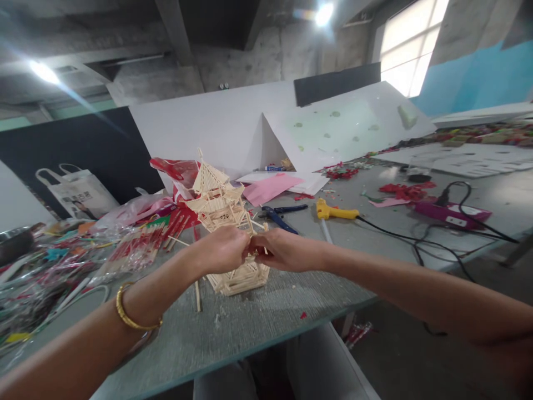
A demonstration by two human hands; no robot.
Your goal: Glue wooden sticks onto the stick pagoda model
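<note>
A pagoda-shaped model of pale wooden sticks [222, 208] stands upright on the grey table, its tiered roofs rising to a thin spire. In front of its lower storey my left hand [227, 250] and my right hand [287, 248] meet, fingertips nearly touching. Both hands are closed in a pinch. Whatever lies between their fingertips is too small and too covered to name. The hands hide part of the model's lower storey, while its wide base [244, 282] shows beneath them. A loose wooden stick [197, 295] lies left of the base.
Blue-handled pliers [280, 216] lie behind my right hand. A yellow glue gun [335, 212] has a cord running to a purple power strip [452, 214]. Packaged sticks and plastic bags [137, 244] crowd the left side. Pink paper [270, 189] lies at the back.
</note>
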